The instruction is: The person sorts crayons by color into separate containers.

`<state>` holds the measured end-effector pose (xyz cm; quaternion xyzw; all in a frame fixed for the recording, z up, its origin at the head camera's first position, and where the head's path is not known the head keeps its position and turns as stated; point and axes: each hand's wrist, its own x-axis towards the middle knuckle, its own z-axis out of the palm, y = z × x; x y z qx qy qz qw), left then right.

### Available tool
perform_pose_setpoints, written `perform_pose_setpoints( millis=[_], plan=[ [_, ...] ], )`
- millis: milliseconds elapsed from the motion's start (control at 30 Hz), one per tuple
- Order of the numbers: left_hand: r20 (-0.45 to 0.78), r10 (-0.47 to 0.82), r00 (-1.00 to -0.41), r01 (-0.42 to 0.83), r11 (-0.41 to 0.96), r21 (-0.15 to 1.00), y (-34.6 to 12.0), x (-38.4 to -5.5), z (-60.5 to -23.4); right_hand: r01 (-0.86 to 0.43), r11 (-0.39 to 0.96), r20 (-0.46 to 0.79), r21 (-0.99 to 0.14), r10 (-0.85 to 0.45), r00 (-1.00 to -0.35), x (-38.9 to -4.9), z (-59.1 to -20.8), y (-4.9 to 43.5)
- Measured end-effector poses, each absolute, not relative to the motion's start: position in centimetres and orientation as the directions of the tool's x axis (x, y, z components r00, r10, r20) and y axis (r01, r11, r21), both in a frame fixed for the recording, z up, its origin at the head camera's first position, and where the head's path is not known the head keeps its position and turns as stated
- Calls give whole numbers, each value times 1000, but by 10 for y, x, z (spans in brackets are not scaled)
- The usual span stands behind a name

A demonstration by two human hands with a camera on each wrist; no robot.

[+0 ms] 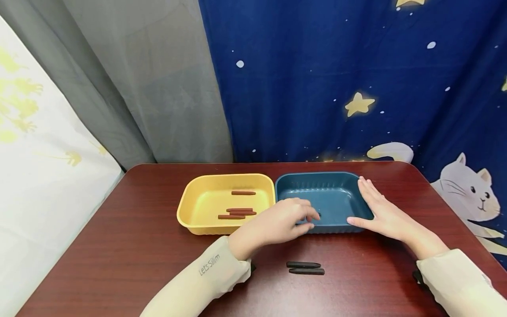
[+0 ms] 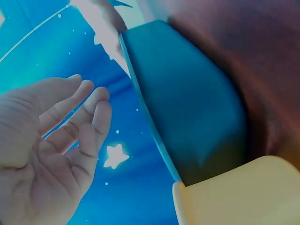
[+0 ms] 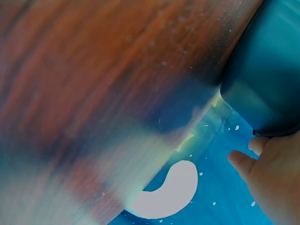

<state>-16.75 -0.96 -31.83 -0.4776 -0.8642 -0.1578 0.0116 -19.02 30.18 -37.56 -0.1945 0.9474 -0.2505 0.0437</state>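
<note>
My left hand hovers over the near left part of the blue bin, its fingers loosely bent. In the left wrist view the palm and fingers hold nothing. A small dark spot shows in the bin by the fingertips, mostly hidden by the hand. My right hand rests against the bin's right rim with straight fingers and the thumb spread toward the near edge. Two black crayons lie side by side on the table in front of the bin. Several brown crayons lie inside the yellow bin.
The two bins stand side by side, touching, toward the far edge of the reddish-brown wooden table. Behind the table hang a grey curtain and a blue star-patterned curtain. A white cloth hangs at the left.
</note>
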Motion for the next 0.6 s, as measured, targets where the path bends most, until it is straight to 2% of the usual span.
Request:
perform_pose_setpoints(
  millis=[333,600],
  plan=[
    [136,857,-497,853,454,256,-22,-150,-333,-344,800,11,-491,-389,-921,-191,-375,303],
    [41,892,-449,870,427,245,-27,-144,-352,-345,797,10,-495,-392,-920,-191,-375,301]
  ],
)
